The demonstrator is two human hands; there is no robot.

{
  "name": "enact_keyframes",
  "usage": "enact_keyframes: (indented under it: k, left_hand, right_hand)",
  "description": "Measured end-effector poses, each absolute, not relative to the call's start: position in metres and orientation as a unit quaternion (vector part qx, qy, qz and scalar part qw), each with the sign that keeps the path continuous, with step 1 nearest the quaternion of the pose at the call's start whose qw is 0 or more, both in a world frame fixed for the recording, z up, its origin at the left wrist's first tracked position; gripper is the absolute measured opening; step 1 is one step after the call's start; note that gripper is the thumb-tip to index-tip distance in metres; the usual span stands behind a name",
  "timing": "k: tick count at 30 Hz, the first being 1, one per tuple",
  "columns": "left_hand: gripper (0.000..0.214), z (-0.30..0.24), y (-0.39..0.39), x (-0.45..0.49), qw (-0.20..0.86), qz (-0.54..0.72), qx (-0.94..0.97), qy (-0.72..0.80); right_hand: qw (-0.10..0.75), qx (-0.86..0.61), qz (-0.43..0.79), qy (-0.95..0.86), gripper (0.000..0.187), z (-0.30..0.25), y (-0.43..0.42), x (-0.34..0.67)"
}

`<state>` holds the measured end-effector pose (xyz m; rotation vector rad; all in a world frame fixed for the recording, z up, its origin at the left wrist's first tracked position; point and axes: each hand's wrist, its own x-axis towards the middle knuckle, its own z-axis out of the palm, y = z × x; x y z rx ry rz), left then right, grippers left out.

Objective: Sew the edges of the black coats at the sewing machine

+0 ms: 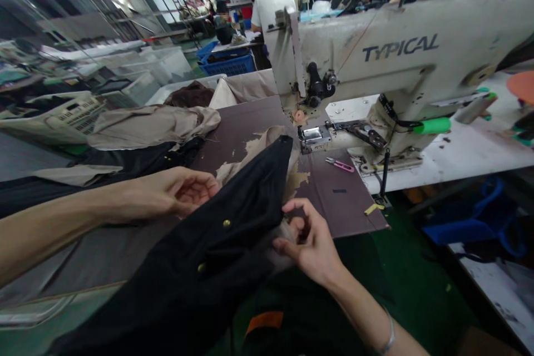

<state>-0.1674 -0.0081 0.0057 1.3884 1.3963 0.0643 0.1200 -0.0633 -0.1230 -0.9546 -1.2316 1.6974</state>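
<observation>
- black jacket panel point(217, 245) with brass snap studs point(226, 223), lifted across the near edge of a brown work board point(334, 194), its pointed end close to the sewing machine's needle plate point(315, 136)
- beige lining point(250, 150) showing in patches behind the panel
- left hand point(183, 192) loosely curled, fingertips touching the panel's upper edge, no clear grip
- right hand point(311, 239) curled at the panel's other edge, pinching the cloth, a thin bracelet point(386, 339) on the wrist
- hands apart, panel between them
- white desk point(471, 150) carrying the cream "typical" sewing machine point(375, 55), pink-handled thread snips point(340, 164) on the board beside it
- rumpled beige cloth point(150, 125) and dark fabric point(125, 164) to the left
- person in a white t-shirt point(271, 11) standing beyond, past a blue crate point(227, 64)
</observation>
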Motion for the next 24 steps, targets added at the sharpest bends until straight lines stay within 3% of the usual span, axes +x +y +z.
enact_keyframes:
  k: [3,6,9,11,14,17,18,20,22,24]
  left_hand:
    - [0.031,0.003,-0.013,-0.172,0.606,0.011,0.538,0.586]
    - [0.029,-0.008,-0.018,-0.169,0.583,-0.026,0.57,0.579]
    - [0.031,-0.016,-0.018,-0.164,0.575,-0.044,0.594,0.561]
    - [0.031,-0.018,-0.015,-0.161,0.572,-0.052,0.609,0.547]
    - [0.025,-0.011,-0.013,-0.149,0.47,-0.081,0.692,0.542]
    - [0.026,0.006,-0.018,-0.121,0.313,-0.009,0.802,0.509]
    - [0.03,0.012,-0.021,-0.109,0.316,0.026,0.822,0.474]
    - [0.036,0.017,-0.026,-0.089,0.428,0.025,0.828,0.361]
    - [0.026,0.008,-0.027,-0.077,0.533,-0.06,0.809,0.24]
    - [0.029,-0.016,-0.025,-0.077,0.528,-0.149,0.817,0.179]
  right_hand:
    - [0.396,-0.412,0.648,-0.504,0.057,-0.117,-0.066,0.166]
    - [0.336,-0.427,0.646,-0.537,0.067,-0.126,-0.064,0.205]
    - [0.289,-0.422,0.657,-0.554,0.059,-0.139,-0.053,0.226]
    - [0.308,-0.439,0.65,-0.538,0.051,-0.145,-0.041,0.224]
    - [0.349,-0.482,0.601,-0.533,0.051,-0.15,-0.016,0.198]
    - [0.367,-0.475,0.571,-0.56,0.058,-0.155,0.004,0.165]
    - [0.372,-0.47,0.567,-0.565,0.062,-0.156,0.007,0.156]
    - [0.383,-0.461,0.564,-0.568,0.065,-0.156,0.009,0.144]
    - [0.397,-0.439,0.567,-0.573,0.064,-0.153,0.004,0.137]
    - [0.413,-0.411,0.563,-0.586,0.06,-0.149,-0.003,0.133]
